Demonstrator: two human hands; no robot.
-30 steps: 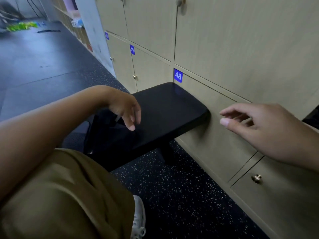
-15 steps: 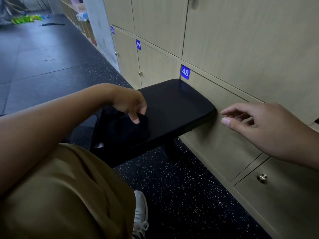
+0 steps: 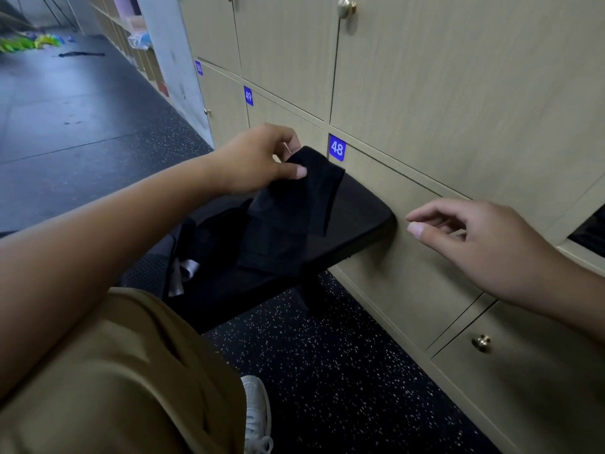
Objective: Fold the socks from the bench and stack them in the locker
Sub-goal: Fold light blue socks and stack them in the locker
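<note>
My left hand (image 3: 258, 158) pinches a black sock (image 3: 291, 211) by its upper end and holds it up over the black bench (image 3: 357, 221); the sock hangs down toward the seat. More dark fabric with a pale patch (image 3: 186, 273) lies on the bench's near left part. My right hand (image 3: 474, 247) hovers in front of the locker doors to the right of the bench, fingers loosely curled, holding nothing. The beige lockers (image 3: 425, 93) fill the wall; door 48 (image 3: 337, 147) sits right behind the bench. A dark opening (image 3: 589, 231) shows at the far right edge.
My knee in olive trousers (image 3: 114, 371) and a white shoe (image 3: 257, 414) fill the lower left. Dark speckled floor (image 3: 327, 371) runs along the lockers. A brass knob (image 3: 481, 342) sticks out of a lower door. Open shelves and bright green items (image 3: 19, 44) lie far back left.
My left hand has picked a black sock off the bench and lifted it up toward door 48. My right hand has stayed about where it was.
</note>
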